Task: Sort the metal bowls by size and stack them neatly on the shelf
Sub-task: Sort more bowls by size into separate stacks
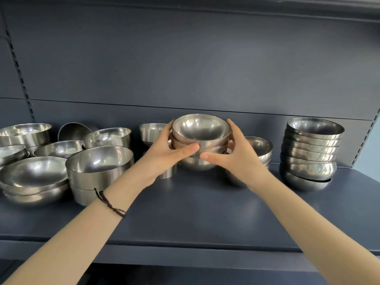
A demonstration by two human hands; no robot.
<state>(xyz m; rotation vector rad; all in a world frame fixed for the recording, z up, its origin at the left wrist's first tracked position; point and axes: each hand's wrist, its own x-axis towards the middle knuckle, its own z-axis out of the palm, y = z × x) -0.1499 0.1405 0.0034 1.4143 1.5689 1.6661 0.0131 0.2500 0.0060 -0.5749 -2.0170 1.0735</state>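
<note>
Head view. Item: small stack of bowls (200, 140), nested, at the middle of the dark blue shelf (195, 212). The left hand (164, 155) and right hand (236, 157) grip it from either side, fingers curled round the back and thumbs nearly meeting in front. To the right: taller leaning stack (310, 153), standing apart. To the left: cluster of larger bowls (61, 161), some nested. Dark cord bracelet (109, 204) on the left wrist.

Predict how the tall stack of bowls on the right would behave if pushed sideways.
Likely to topple: the tall stack leans, its bowls sitting unevenly. Probably slides easily, since a rounded polished bottom meets the smooth shelf.
</note>
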